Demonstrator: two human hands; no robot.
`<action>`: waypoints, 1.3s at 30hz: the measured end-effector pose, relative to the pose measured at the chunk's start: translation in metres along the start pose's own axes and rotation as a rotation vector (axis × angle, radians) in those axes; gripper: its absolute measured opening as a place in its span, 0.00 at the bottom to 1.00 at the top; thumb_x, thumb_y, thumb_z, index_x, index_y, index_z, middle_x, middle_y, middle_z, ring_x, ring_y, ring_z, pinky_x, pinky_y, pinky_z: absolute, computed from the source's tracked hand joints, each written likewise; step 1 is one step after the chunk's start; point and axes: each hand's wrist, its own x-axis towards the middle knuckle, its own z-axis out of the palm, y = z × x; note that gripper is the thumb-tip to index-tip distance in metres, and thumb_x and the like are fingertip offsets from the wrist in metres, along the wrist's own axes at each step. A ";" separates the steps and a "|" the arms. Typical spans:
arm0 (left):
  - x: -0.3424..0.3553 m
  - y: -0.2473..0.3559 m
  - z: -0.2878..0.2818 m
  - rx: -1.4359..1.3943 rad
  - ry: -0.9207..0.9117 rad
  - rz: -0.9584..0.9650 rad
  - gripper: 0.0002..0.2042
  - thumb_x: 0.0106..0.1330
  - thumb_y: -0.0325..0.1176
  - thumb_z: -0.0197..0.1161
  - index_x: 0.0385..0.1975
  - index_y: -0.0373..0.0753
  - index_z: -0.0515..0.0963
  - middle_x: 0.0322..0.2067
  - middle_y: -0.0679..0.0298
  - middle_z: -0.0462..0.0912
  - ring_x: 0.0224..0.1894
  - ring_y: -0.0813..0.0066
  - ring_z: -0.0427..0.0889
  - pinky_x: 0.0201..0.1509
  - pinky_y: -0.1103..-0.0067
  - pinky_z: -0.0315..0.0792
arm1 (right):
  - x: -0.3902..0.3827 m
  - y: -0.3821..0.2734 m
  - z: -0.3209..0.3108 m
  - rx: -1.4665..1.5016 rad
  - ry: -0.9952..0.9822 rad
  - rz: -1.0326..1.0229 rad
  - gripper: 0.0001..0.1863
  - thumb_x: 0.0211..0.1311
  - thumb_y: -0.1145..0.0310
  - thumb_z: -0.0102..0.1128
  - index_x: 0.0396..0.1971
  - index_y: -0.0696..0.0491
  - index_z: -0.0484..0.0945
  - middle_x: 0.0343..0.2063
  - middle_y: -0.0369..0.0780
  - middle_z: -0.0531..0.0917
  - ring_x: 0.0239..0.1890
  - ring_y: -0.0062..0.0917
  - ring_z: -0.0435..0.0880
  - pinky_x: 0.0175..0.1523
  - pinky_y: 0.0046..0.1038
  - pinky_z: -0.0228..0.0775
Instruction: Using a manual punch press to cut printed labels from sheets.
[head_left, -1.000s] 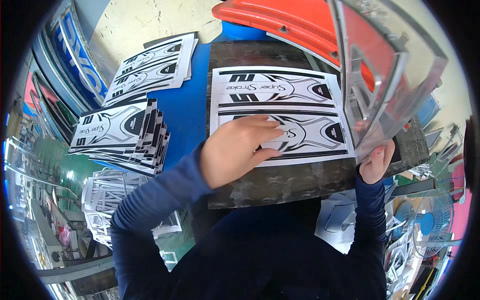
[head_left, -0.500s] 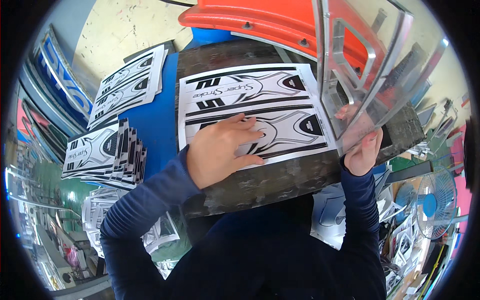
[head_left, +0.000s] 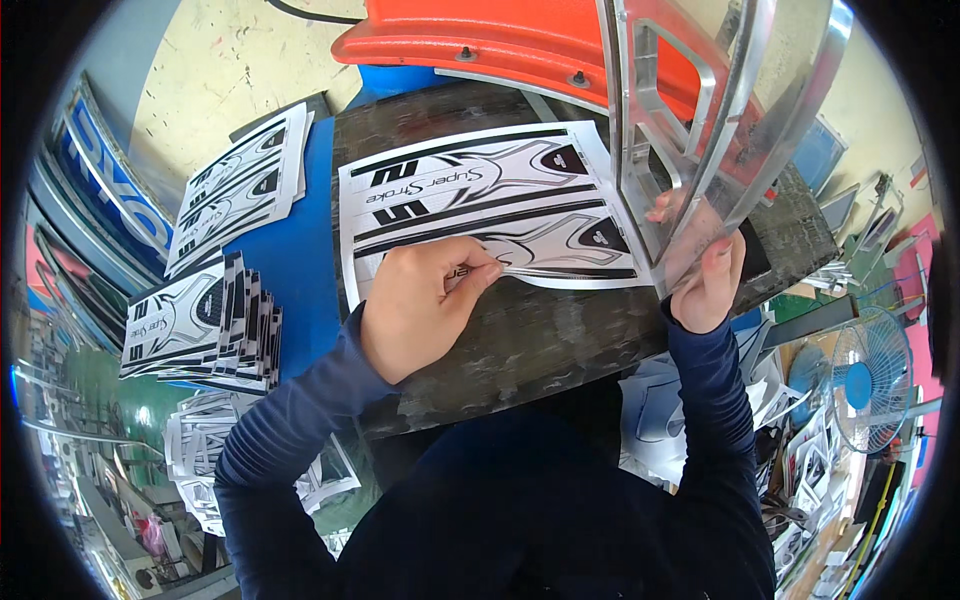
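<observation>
A printed sheet [head_left: 490, 180] with black, white and grey graphics lies on the dark, worn work board [head_left: 540, 330]. My left hand [head_left: 425, 305] is closed at the sheet's near edge, thumb and forefinger pinching it. The paper bends up slightly beside the fingertips. At the sheet's right side, my right hand [head_left: 708, 285] grips the lower end of a clear plate with metal edges and cut-out shapes, a cutting die [head_left: 690, 150] by its look. It stands tilted upright, and some of my fingers show through it.
On a blue surface [head_left: 308, 240] at the left lie more printed sheets [head_left: 240, 190] and a stack of cut printed pieces [head_left: 200, 315]. An orange machine part [head_left: 480, 35] spans the back. Scrap paper [head_left: 650, 410] and a fan [head_left: 865, 385] are at the right.
My left hand has gone from lying spread on the sheet to pinching its near edge, which now lifts a little. My right hand still holds the clear die upright.
</observation>
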 end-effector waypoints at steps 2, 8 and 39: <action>-0.001 -0.001 -0.001 -0.048 0.020 -0.051 0.06 0.67 0.26 0.65 0.35 0.29 0.80 0.28 0.61 0.84 0.27 0.83 0.75 0.32 0.82 0.72 | 0.000 0.000 -0.001 -0.001 0.001 -0.001 0.44 0.59 0.33 0.59 0.49 0.68 0.78 0.41 0.47 0.84 0.43 0.27 0.82 0.53 0.29 0.70; -0.004 -0.015 -0.025 -0.235 0.297 -0.221 0.05 0.72 0.27 0.59 0.38 0.30 0.76 0.28 0.66 0.80 0.33 0.87 0.76 0.35 0.84 0.69 | -0.004 0.005 -0.009 0.009 -0.107 -0.060 0.40 0.69 0.41 0.51 0.49 0.72 0.74 0.47 0.52 0.79 0.48 0.35 0.78 0.57 0.36 0.66; -0.031 -0.038 -0.059 0.549 0.004 0.264 0.36 0.63 0.57 0.63 0.66 0.40 0.69 0.69 0.53 0.65 0.73 0.44 0.58 0.70 0.45 0.54 | -0.015 0.041 -0.040 0.005 -0.127 -0.239 0.29 0.75 0.51 0.50 0.59 0.63 0.66 0.57 0.59 0.74 0.55 0.39 0.76 0.62 0.42 0.65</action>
